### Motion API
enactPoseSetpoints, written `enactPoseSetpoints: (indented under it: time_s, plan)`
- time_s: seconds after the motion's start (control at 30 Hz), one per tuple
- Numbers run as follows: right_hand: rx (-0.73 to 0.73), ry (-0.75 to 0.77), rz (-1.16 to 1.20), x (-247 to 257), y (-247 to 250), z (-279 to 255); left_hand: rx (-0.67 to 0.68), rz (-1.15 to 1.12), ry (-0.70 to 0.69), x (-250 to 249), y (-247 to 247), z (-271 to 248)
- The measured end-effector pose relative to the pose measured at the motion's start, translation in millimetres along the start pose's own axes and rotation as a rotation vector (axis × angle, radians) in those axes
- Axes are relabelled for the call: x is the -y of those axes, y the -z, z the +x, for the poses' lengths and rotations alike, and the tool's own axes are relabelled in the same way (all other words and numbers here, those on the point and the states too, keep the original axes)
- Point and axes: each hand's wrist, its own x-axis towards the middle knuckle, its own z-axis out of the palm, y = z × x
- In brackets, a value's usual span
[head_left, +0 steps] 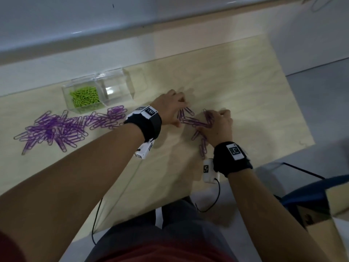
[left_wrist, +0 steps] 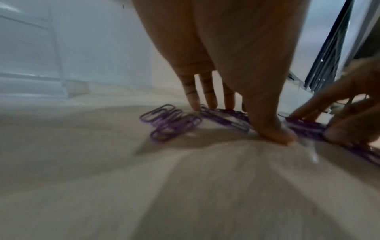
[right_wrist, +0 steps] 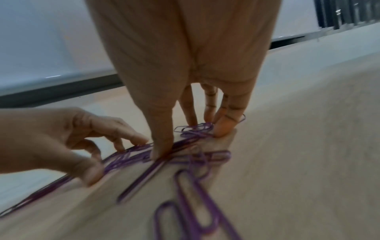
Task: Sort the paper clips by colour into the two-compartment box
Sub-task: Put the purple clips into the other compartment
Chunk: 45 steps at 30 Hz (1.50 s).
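Pale wood tabletop (head_left: 236, 76) against a white wall, dim light. Nearest us, a few loose purple clips trail out by our right wrist (head_left: 203, 148) — easy to leave behind when we scoop. Just beyond, our right hand (head_left: 217, 127) has its fingers curled down onto a small purple cluster (head_left: 196, 122), thumb and fingertips pressing and bunching it; we cannot tell whether any clip is actually pinched off the table. Our left hand (head_left: 170, 108) faces it from the left, fingers fairly straight, tips down on the same cluster, raking rather than gripping.

Far left, the big purple pile (head_left: 56, 129) lies untouched in front of the clear two-compartment box (head_left: 130, 86). Its left compartment holds the green clips (head_left: 85, 98); the right compartment (head_left: 115, 89) looks empty.

Risks, as we judge them: clips are flat and slippery on this surface, so the squeeze may skid them apart instead of lifting. They look interlocked — a grab could drag a dangling string that drops on the way. The carry to the box is long, and a sloppy release could put purple in with green.
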Motion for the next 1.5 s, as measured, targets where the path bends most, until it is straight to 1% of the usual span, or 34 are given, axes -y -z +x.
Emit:
enactPoseSetpoints:
  time_s: [0.1,0.27,0.33,0.4,0.47,0.53,0.6,0.63,0.7,0.8,0.9,1.0,1.1,1.23,1.3,1.33,1.37,1.43,1.47,1.5]
  plan:
    - [-0.008,0.095,0.043,9.9,-8.4,-2.9,-0.041,-0.077,-0.01,-2.7,-5.8,-6.2]
    - [0.022,0.203,-0.013,28.5,-9.2,-10.0,-0.145,-0.158,0.071,-8.8,-20.3,-17.2]
    - [0.041,0.226,-0.036,33.6,-9.0,-10.1,-0.159,-0.179,0.117,-11.0,-24.2,-20.9]
    - [0.072,0.218,-0.055,36.5,-8.2,-8.2,-0.153,-0.204,0.16,-13.0,-25.6,-25.7]
    - [0.09,0.18,0.028,38.9,-5.7,-5.7,-0.119,-0.238,0.183,-12.2,-24.0,-31.8]
    - [0.076,0.139,0.167,42.8,-1.4,-2.2,-0.097,-0.301,0.203,-7.5,-19.0,-42.3]
    - [0.081,0.134,0.293,54.7,5.8,-0.1,-0.115,-0.403,0.235,0.2,-14.2,-58.3]
    - [0.095,0.156,0.35,64.2,9.5,0.8,-0.154,-0.46,0.252,4.0,-12.5,-68.0]
    - [0.144,0.209,0.495,90.4,15.1,4.4,-0.279,-0.599,0.291,12.2,-10.0,-90.2]
    - [0.228,0.273,0.718,142.0,13.7,13.1,-0.456,-0.754,0.34,28.3,-2.2,-123.5]
    - [0.246,0.38,0.788,197.5,2.0,20.9,-0.591,-0.814,0.407,47.3,14.0,-150.0]
    - [0.266,0.445,0.826,236.0,-18.3,25.2,-0.746,-0.821,0.469,64.3,30.4,-167.2]
    - [0.274,0.436,0.776,249.8,-40.8,29.0,-0.858,-0.821,0.538,78.3,41.7,-171.9]
    - [0.265,0.36,0.729,240.7,-53.2,32.9,-0.973,-0.805,0.614,94.0,46.4,-153.2]
    - [0.247,0.334,0.709,226.2,-47.2,34.4,-0.978,-0.799,0.655,97.9,47.3,-137.2]
    - [0.237,0.329,0.701,216.4,-41.1,33.8,-0.948,-0.781,0.661,98.8,47.0,-128.5]
    - [0.225,0.331,0.688,204.1,-34.3,33.1,-0.889,-0.74,0.659,100.5,46.2,-119.9]
    - [0.198,0.332,0.62,175.8,-18.5,30.1,-0.678,-0.588,0.65,99.6,44.7,-105.7]
    - [0.19,0.324,0.544,160.7,-11.2,28.4,-0.581,-0.505,0.653,99.5,43.2,-102.5]
    - [0.185,0.31,0.442,143.1,-2.6,26.3,-0.526,-0.433,0.65,97.7,42.1,-100.0]
